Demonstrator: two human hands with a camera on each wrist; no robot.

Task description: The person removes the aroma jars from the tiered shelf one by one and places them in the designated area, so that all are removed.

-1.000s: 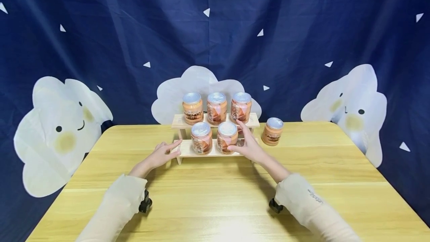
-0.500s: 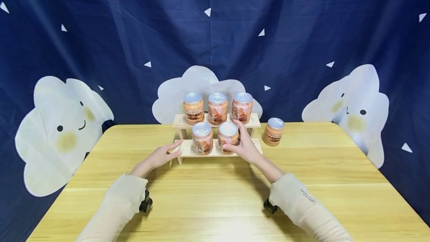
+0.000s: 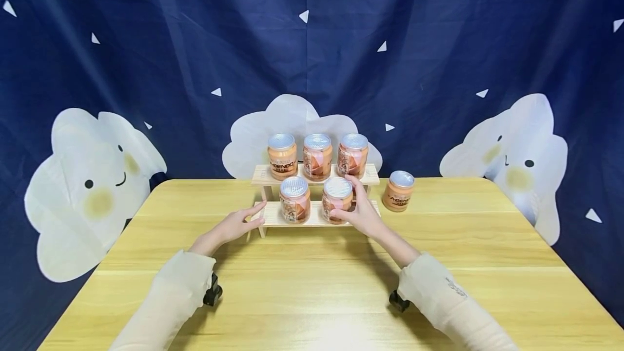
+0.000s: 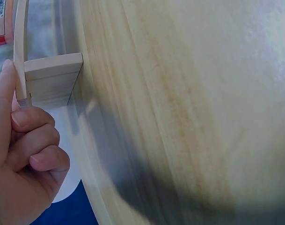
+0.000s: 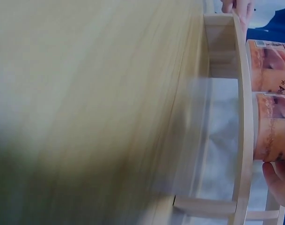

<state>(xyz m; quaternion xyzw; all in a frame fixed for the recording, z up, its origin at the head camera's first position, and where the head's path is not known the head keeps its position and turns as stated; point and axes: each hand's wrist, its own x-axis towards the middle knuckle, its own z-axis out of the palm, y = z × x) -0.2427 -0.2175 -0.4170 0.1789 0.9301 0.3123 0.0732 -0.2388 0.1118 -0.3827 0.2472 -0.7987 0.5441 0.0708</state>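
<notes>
Head view, right hand: and here the right hand has its thumb in front and index finger behind, holding the right lower jar at the lower step of the wooden stand; a narrow gap parts it from the left lower jar.
Head view, left hand: the left hand has thumb and index finger spread at the stand's left end.
Head view, bystanders: three upper jars upright on top, a lone jar upright on the table, right of the stand.
Left wrist view: index finger straight, other fingers curled; whether they pinch the wood, one cannot tell. Too hard a push here might skew the stand.
Right wrist view: a fingertip against the jar's side! Its base beside the board; flat or not, unclear. A sideways shove could topple its neighbour; an off-balance release could tip it forward off the step.
</notes>
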